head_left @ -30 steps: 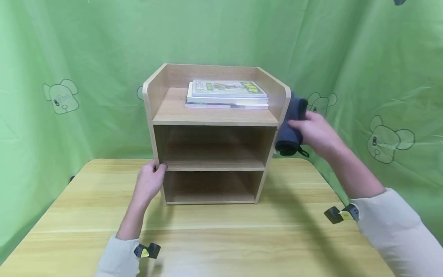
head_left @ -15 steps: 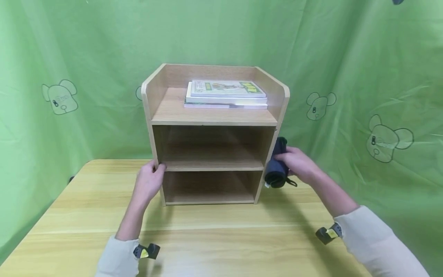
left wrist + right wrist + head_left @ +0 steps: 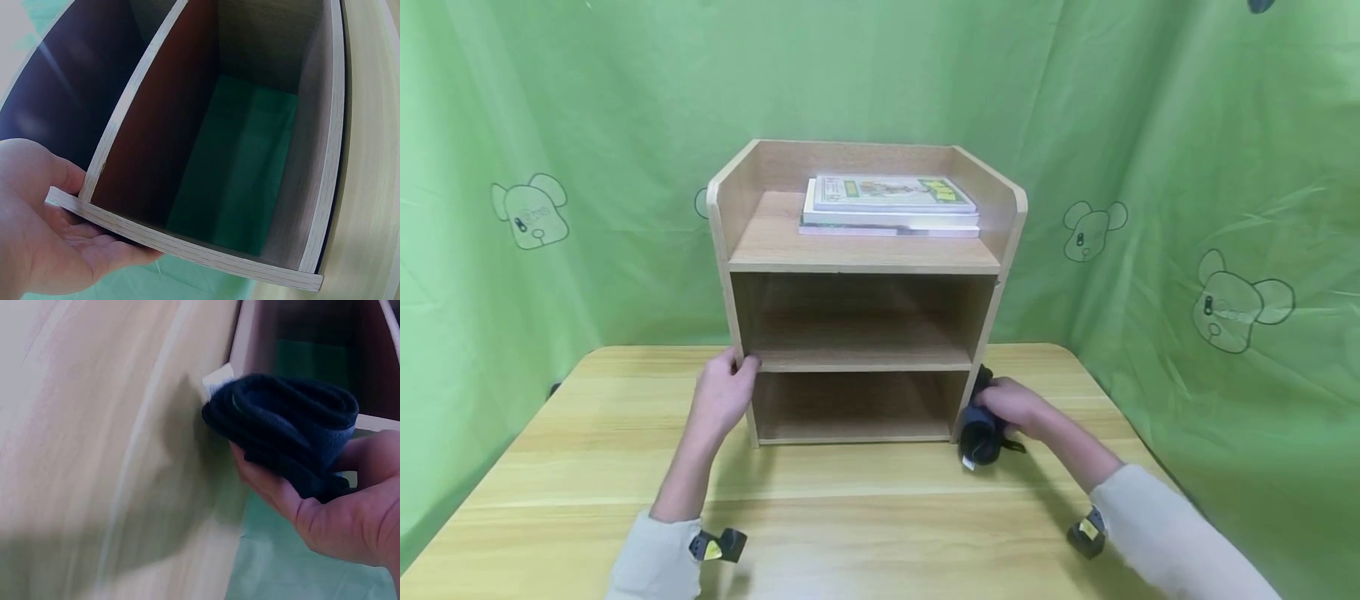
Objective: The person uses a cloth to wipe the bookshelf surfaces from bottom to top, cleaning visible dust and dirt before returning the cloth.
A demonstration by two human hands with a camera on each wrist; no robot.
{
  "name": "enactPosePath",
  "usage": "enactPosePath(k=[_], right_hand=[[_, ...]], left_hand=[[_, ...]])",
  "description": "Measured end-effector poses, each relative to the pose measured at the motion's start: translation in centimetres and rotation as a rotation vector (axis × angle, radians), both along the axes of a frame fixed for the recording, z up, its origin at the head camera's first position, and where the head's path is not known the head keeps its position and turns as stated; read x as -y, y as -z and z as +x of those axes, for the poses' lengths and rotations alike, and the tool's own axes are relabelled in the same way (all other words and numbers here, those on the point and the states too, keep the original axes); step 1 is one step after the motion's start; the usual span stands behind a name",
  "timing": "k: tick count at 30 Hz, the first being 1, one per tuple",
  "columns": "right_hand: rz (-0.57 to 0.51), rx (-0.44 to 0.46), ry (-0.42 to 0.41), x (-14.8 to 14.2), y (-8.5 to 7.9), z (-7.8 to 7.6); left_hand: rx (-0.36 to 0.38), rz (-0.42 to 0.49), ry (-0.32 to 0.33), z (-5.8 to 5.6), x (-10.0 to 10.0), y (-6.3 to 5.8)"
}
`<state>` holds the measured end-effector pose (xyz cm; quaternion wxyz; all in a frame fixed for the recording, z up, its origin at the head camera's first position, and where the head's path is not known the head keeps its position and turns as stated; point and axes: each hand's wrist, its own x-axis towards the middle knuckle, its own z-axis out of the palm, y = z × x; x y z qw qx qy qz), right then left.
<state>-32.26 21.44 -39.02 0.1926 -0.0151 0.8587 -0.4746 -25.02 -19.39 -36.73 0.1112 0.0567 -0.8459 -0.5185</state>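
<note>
A small light-wood shelf (image 3: 850, 367) with several levels stands on the table. My left hand (image 3: 724, 392) grips the edge of its left side panel, thumb on the inside by the middle board and fingers behind, as the left wrist view also shows. In my right hand (image 3: 1015, 407) is a rolled dark-blue cloth (image 3: 980, 437) with a black edge, a small loop and a white tag. I hold this roll (image 3: 281, 425) against or close beside the outer face of the right side panel, low down; whether they touch I cannot tell.
Several books (image 3: 891, 206) lie stacked on the shelf's top level. The wooden table (image 3: 850, 533) reaches forward from the shelf. A green curtain (image 3: 625, 275) with bear drawings hangs behind and on both sides.
My right hand has moved down along the shelf's right side with the rolled cloth, from near the top level to near the bottom. The left hand has stayed on the panel.
</note>
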Motion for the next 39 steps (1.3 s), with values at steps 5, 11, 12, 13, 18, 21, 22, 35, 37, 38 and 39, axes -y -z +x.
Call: enactPosePath(k=[5, 11, 12, 13, 18, 21, 22, 35, 37, 38, 39], right_hand=[[0.066, 0.049, -0.022, 0.1, 0.9, -0.1], [0.111, 0.061, -0.048, 0.1, 1.2, -0.4], [0.122, 0.062, -0.059, 0.1, 1.2, -0.4], [0.126, 0.068, -0.061, 0.0, 1.2, -0.4], [0.152, 0.099, -0.104, -0.3, 1.0, 0.1], [0.169, 0.124, -0.124, -0.4, 0.8, 0.8], [0.181, 0.128, -0.131, -0.4, 0.7, 1.0], [0.534, -0.052, -0.414, 2.2, -2.2, 6.0], [0.602, -0.149, -0.484, 3.9, -2.5, 6.9], [0.632, -0.189, -0.500, 4.8, -2.5, 7.2], [0.654, -0.228, -0.507, 5.6, -2.3, 7.5]], left_hand=[[0.004, -0.002, 0.000, 0.1, 0.0, 0.0], [-0.002, -0.002, -0.006, 0.0, 0.0, -0.1], [-0.004, -0.001, -0.006, 0.0, 0.0, -0.1], [-0.004, -0.001, -0.005, 0.0, 0.0, -0.1], [0.001, 0.000, 0.005, 0.1, 0.1, -0.3], [0.003, -0.003, 0.007, 0.1, 0.1, -0.3], [0.002, -0.003, 0.006, 0.1, 0.1, -0.3], [0.007, -0.002, 0.009, 0.1, 0.0, 0.1], [0.001, -0.007, 0.008, 0.1, 0.0, 0.1], [0.000, -0.009, 0.007, 0.1, 0.0, 0.1], [0.001, -0.008, 0.009, 0.1, 0.0, 0.2]])
